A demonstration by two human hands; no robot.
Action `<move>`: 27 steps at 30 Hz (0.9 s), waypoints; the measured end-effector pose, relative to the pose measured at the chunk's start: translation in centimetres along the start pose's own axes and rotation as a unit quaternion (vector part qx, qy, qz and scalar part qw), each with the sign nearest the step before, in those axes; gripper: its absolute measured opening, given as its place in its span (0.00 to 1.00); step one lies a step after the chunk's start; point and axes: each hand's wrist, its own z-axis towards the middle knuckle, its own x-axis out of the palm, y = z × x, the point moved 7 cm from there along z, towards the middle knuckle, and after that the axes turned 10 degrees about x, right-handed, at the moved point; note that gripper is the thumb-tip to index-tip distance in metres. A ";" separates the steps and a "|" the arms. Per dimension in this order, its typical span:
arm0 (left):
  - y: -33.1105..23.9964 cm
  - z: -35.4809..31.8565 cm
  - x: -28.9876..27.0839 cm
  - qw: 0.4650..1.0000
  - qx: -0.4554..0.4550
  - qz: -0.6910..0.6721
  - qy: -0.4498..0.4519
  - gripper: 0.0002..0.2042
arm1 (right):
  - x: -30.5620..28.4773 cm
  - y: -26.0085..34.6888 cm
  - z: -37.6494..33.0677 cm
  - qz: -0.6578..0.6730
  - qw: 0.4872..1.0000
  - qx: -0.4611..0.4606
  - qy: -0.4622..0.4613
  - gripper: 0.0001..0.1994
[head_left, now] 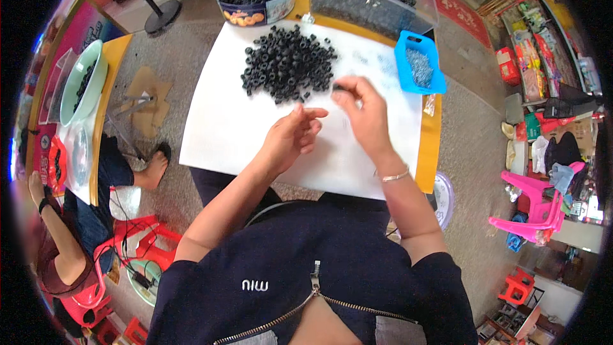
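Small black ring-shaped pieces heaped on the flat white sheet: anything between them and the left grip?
Nothing visible: only bare white sheet separates the left grip from the heap of black pieces. The right grip, holding a small dark piece, is off to the right, not in between.

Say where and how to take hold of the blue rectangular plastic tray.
Probably grip the tray by the slotted handle at its far end, the right hand coming from above and the right: the cut-out suits hooking, and the large clear plastic box stands close on the far left.
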 end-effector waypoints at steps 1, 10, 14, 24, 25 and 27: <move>-0.1 0.0 -0.6 1.000 -0.005 0.013 -0.012 0.25 | -1.0 0.2 1.7 -0.046 0.998 -0.012 -0.035 0.08; 0.2 1.4 -1.7 0.994 0.001 -0.109 0.019 0.20 | -9.2 4.4 19.0 -0.304 0.871 -0.222 -0.317 0.13; -0.4 1.1 -1.6 0.996 0.000 -0.084 0.026 0.16 | -1.1 2.8 13.6 -0.217 0.946 -0.220 -0.102 0.08; -0.1 1.0 -1.5 0.993 0.005 -0.111 0.025 0.12 | 8.1 -1.3 5.4 -0.293 0.944 -0.144 0.052 0.07; -0.1 1.0 -1.5 0.993 0.006 -0.114 0.026 0.12 | 8.2 -1.5 5.5 -0.293 0.944 -0.144 0.052 0.07; 0.1 1.0 -1.5 0.993 0.008 -0.115 0.027 0.11 | 8.2 -2.0 5.6 -0.299 0.941 -0.148 0.055 0.06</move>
